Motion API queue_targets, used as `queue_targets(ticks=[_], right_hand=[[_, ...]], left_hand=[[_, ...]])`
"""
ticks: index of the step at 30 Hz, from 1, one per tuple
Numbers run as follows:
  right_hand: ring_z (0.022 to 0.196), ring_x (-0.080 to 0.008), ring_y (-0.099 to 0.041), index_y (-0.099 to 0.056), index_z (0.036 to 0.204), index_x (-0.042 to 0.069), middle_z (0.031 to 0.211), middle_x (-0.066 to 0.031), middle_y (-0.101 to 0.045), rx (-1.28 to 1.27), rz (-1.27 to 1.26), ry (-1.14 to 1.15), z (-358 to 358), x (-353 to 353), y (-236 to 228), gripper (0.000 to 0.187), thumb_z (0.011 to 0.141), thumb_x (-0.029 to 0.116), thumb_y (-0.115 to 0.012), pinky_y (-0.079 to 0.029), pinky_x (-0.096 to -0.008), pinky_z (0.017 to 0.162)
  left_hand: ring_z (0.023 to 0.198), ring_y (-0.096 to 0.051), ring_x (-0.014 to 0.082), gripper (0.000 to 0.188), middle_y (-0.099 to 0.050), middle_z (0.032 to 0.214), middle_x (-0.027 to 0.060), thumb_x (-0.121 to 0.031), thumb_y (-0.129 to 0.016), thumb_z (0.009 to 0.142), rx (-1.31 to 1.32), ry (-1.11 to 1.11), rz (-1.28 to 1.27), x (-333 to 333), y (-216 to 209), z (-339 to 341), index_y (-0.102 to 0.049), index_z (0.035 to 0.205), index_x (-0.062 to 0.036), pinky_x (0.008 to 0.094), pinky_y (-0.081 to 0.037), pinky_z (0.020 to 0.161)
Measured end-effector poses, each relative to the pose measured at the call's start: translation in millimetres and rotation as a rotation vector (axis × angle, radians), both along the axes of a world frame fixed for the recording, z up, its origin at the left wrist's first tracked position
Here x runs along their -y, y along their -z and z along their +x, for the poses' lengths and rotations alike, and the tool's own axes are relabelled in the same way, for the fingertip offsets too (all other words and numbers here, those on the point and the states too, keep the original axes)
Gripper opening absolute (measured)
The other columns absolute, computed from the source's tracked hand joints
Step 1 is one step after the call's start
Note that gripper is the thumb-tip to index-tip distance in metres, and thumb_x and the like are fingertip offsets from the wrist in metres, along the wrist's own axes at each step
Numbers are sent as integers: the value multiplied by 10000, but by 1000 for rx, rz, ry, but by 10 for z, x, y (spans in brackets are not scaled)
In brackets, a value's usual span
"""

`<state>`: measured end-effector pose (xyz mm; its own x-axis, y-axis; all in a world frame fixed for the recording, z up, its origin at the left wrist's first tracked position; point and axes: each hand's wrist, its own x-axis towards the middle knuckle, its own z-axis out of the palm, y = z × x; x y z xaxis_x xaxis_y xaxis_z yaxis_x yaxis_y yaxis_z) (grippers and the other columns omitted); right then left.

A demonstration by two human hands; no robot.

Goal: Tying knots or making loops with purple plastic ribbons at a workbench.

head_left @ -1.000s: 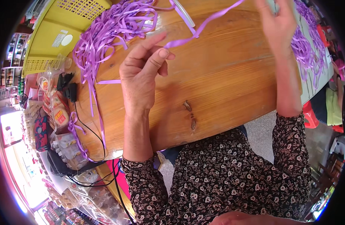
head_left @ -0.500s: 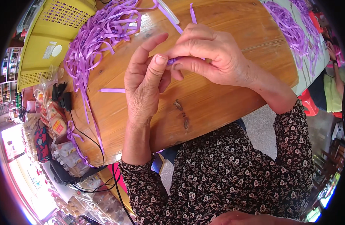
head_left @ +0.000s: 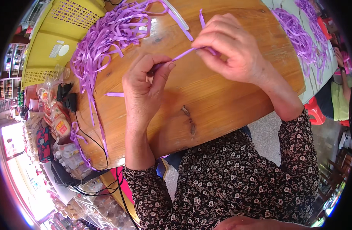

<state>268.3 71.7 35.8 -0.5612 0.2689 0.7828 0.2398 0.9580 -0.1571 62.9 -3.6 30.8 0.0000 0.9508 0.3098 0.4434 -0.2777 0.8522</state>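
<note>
A narrow purple ribbon [head_left: 183,54] stretches in a short straight span between my two hands, above the wooden table [head_left: 218,99]. My left hand [head_left: 145,76] pinches one side of it between thumb and forefinger. A loose ribbon end pokes out to the left behind that hand. My right hand [head_left: 231,50] grips the other side with thumb and fingertips, slightly higher and farther away. Another ribbon end rises beyond the right fingers. What lies inside the curled fingers of either hand is hidden.
A tangled heap of purple ribbons [head_left: 103,50] lies at the far left beside a yellow plastic basket [head_left: 38,50]. A clear strip [head_left: 178,15] rests at the back. More ribbons [head_left: 296,36] cover a white marbled surface at right. Black cables [head_left: 91,140] hang over the left edge.
My hands have moved apart, the right one up and to the right. The ribbon, bunched at the fingertips before, now shows as a straight span. My left fingers have closed into a pinch.
</note>
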Motion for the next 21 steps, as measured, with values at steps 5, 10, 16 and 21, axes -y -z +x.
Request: queue_targets(ticks=[5,10,16,21], right_hand=[[722,-214,-582,-606,831,22,773,-69,-595,9,-60,173,198,-136,-191,176,683,-52,-668,-453,-313,667],[758,-183,-595,-614,846,13,791,-71,-605,-49,-114,309,572,-259,-184,132,737,-51,-655,-463,-258,684],[788,-63,-556,-645,957,10,865,11,-631,-224,-235,562,1277,-470,-50,128,830,17,-629,-450,-208,718],[795,-34,-552,-657,1014,27,882,33,-643,-245,-240,757,1716,-647,11,173,848,71,-639,-448,-185,726]], left_hand=[[679,-535,148,90,-556,788,70,39,-641,777,-297,-32,245,58,-210,-331,-592,846,10,258,-430,601],[713,-560,195,91,-575,815,94,46,-626,783,-518,-197,238,372,-265,-811,-582,852,5,279,-445,640],[782,-572,229,82,-584,859,105,25,-620,799,-570,-348,247,752,-247,-1238,-573,861,1,296,-454,707],[790,-572,235,77,-587,859,105,18,-612,806,-616,-382,213,984,-132,-1453,-577,870,-6,308,-453,731]])
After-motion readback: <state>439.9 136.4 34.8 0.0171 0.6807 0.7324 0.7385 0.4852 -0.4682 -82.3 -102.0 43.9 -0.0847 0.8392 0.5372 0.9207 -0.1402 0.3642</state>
